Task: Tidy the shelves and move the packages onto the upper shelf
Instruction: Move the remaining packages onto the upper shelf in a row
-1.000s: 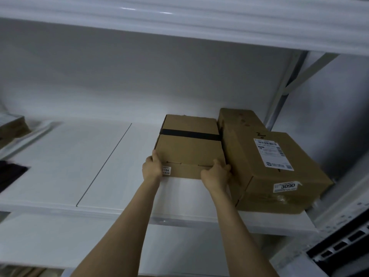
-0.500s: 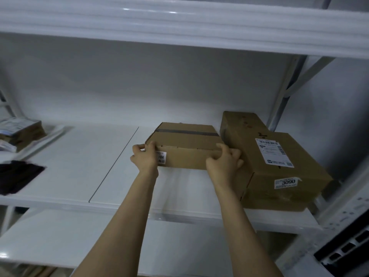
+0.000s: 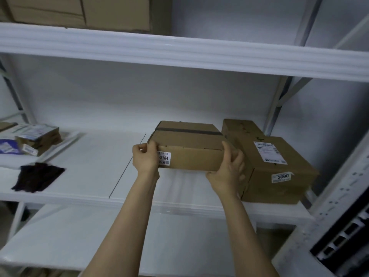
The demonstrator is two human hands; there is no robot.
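Now left hand (image 3: 144, 158) and right hand (image 3: 229, 170) clasp ends of small box (image 3: 187, 152), on or just above middle shelf (image 3: 89, 166), beside bigger box (image 3: 279, 162). Risk: raised toward upper shelf (image 3: 179, 50), box catches front beam, twists out of fingers.

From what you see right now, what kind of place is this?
Probably a parcel storeroom or pickup point: white metal shelving, cardboard boxes with numbered stickers, namely the box marked 3104 and the box marked 3090, and small labelled packages at the left.
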